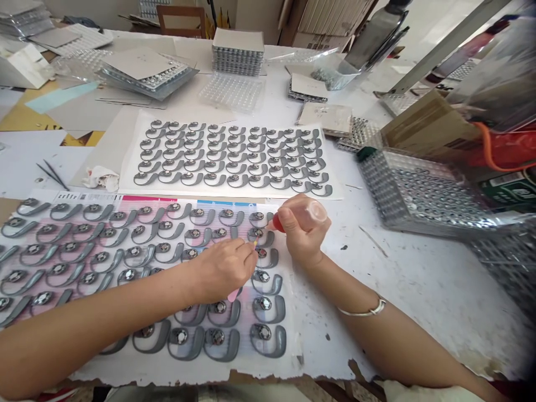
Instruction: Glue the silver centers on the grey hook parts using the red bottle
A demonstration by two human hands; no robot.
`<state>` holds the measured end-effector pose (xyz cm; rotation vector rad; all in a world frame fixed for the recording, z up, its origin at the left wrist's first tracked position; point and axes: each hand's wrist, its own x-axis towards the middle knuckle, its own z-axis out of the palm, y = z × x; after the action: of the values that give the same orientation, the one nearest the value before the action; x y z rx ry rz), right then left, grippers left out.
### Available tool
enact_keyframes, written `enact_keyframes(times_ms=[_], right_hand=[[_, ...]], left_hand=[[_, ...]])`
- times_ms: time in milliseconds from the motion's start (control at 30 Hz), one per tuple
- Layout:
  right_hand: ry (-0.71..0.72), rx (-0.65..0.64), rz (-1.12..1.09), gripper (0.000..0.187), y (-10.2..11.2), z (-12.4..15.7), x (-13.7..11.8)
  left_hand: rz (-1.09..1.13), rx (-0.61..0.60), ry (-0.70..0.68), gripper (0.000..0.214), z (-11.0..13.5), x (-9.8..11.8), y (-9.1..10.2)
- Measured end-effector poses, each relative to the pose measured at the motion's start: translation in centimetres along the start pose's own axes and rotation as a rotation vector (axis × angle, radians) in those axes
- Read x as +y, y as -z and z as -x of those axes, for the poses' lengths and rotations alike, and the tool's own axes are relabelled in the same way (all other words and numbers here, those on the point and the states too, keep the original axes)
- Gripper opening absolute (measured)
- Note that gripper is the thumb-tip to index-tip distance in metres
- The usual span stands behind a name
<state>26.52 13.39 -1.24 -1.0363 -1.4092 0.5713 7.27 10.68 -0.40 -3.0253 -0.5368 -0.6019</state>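
Note:
My right hand pinches a small translucent squeeze bottle with a red nozzle. Its tip sits just above a grey hook-shaped part with a round metal centre. My left hand holds a thin pink pick with a yellow tip, which reaches the same part's lower edge. Rows of similar parts lie on a printed sheet beneath both hands. My left forearm hides several of them.
A white sheet with several rows of grey parts lies beyond my hands. Stacked plastic trays stand at the back. A clear tray of parts sits to the right. Tweezers and a crumpled tissue lie left.

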Motion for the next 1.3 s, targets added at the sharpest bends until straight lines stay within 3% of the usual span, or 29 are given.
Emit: enact_keyframes(times_ms=[133,600,1300], right_hand=[[-0.008,-0.008,-0.037,0.024,-0.10,-0.05,-0.12],[0.023,-0.030,-0.008,0.020,-0.09,0.06,0.24],[0.094,-0.019,0.014,0.021,-0.19,0.04,0.47]], left_hand=[[-0.052,0.062,-0.009,0.017,-0.14,0.12,-0.01],[-0.012,0.083,-0.008,0.015,-0.11,0.08,-0.09],[0.011,0.030,-0.006,0.022,0.06,-0.04,-0.08]])
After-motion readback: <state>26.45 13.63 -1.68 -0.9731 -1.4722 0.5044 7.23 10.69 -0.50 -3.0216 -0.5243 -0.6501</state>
